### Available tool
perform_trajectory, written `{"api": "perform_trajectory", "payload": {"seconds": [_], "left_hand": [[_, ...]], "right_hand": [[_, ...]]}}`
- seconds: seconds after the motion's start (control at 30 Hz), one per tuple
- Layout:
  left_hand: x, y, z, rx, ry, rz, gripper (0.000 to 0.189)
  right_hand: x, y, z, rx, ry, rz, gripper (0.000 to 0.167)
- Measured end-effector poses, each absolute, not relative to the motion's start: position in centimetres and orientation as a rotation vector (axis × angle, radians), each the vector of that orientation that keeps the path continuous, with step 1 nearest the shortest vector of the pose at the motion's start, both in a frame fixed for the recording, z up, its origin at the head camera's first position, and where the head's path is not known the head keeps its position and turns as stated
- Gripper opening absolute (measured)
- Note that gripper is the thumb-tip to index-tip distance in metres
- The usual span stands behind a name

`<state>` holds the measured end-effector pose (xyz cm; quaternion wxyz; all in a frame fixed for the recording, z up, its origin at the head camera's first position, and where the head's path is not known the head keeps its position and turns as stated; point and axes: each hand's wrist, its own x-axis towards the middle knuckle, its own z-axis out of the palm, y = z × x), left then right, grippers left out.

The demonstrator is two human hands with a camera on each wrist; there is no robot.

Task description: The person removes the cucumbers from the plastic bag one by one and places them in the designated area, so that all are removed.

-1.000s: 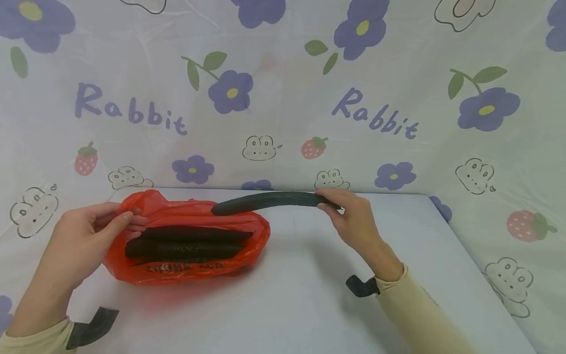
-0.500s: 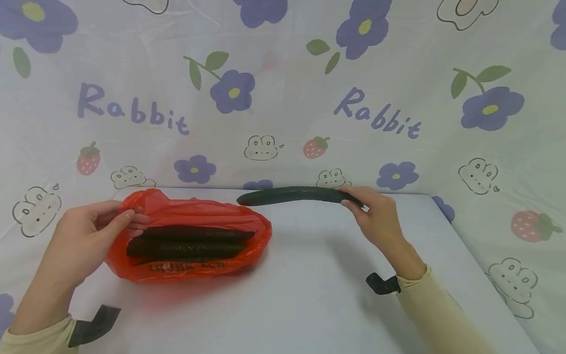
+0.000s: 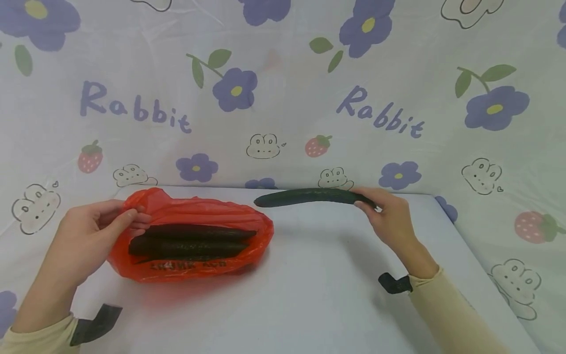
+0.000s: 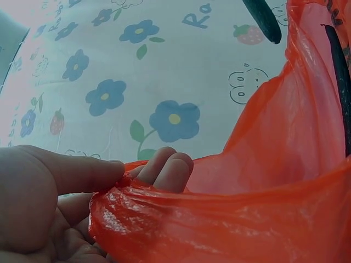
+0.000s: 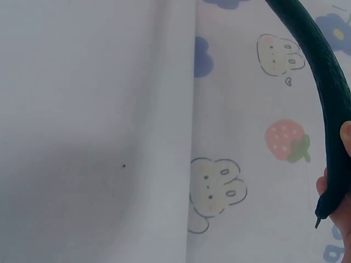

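Observation:
A long dark green cucumber (image 3: 309, 196) is held up over the far side of the table, roughly level. My right hand (image 3: 391, 219) pinches it near its stem end, and in the right wrist view the cucumber (image 5: 329, 93) curves upward from the fingers. At the left, my left hand (image 3: 95, 236) pinches the rim of a red plastic bag (image 3: 208, 206). The left wrist view shows the bag's edge (image 4: 137, 203) between thumb and fingers. Inside the bag's wide mouth lie more cucumbers (image 3: 190, 248), side by side; their undersides are hidden by the bag's front wall.
The bag rests on a white table (image 3: 300, 295), whose far edge runs just behind it. Behind the table hangs a pale cloth (image 3: 283, 118) printed with flowers, rabbits and strawberries. A black strap piece (image 3: 393, 283) sticks out at the right wrist.
My right hand has moved to the right with the cucumber, whose tip overlapped the bag and now lies clear to its right. The left hand and the bag have stayed in place.

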<state>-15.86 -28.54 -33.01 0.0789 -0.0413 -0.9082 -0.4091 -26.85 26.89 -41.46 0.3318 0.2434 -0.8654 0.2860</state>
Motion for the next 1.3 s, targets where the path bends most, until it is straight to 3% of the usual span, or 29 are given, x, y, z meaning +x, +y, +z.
{"api": "perform_trajectory", "payload": {"seconds": [1.3], "left_hand": [[-15.9,-28.7,-33.2,-0.148,-2.696,-1.26,0.032]], "right_hand": [[-29.0,29.8,-46.9,0.571,-2.499,0.732,0.027]]}}
